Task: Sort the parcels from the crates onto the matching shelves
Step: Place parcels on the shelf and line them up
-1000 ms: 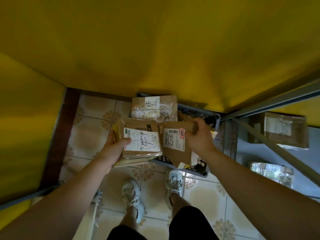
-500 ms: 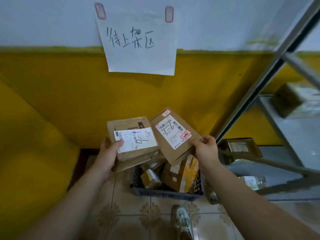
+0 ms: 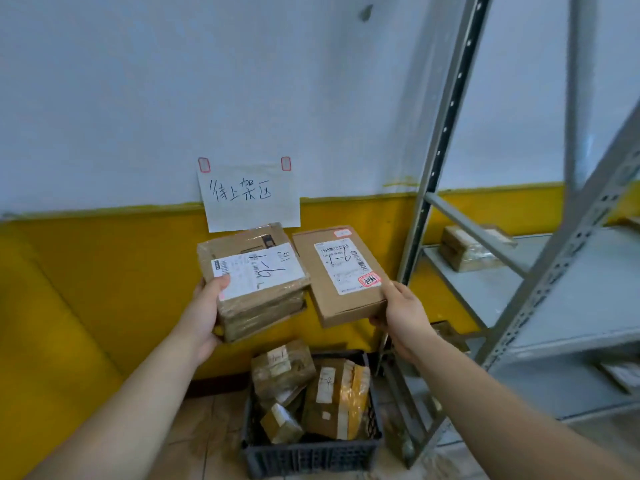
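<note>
While the left grip (image 3: 204, 317) clasps parcel (image 3: 258, 282) "1-6", the right grip (image 3: 403, 315) pinches a red-stamped box (image 3: 341, 299).

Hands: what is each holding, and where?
The left hand grips a stack of parcels at its near left corner; the right hand holds one flat parcel by its near right corner.

paper sign (image 3: 249, 197) on wall at 12 o'clock handwritten "待上架区", taped parcel (image 3: 254, 271) at 9 o'clock label marked "1-6", flat parcel (image 3: 341, 275) at 3 o'clock label "1-6" upside down, its red sticker (image 3: 369, 279) illegible, crate parcel (image 3: 282, 367) at 6 o'clock roughly "4-1"
</note>
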`<control>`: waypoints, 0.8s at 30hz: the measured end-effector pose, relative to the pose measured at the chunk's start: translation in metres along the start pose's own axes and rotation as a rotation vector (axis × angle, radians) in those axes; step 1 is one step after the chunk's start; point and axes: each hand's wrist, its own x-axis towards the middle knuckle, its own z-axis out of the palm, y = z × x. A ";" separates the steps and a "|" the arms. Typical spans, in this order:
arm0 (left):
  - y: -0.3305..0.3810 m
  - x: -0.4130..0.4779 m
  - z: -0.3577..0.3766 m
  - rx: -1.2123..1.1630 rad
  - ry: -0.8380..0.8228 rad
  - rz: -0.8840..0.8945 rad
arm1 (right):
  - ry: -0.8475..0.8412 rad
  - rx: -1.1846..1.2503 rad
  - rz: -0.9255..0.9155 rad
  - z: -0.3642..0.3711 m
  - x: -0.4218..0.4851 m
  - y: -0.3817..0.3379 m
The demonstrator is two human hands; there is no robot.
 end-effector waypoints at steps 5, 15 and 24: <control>0.003 -0.043 0.034 0.026 -0.031 0.025 | 0.009 -0.047 -0.117 -0.052 -0.028 -0.009; -0.028 -0.127 0.086 0.110 0.007 0.059 | -0.055 0.003 -0.163 -0.142 -0.071 0.017; -0.026 -0.160 0.132 0.159 -0.184 0.093 | 0.188 -0.017 -0.217 -0.208 -0.106 0.022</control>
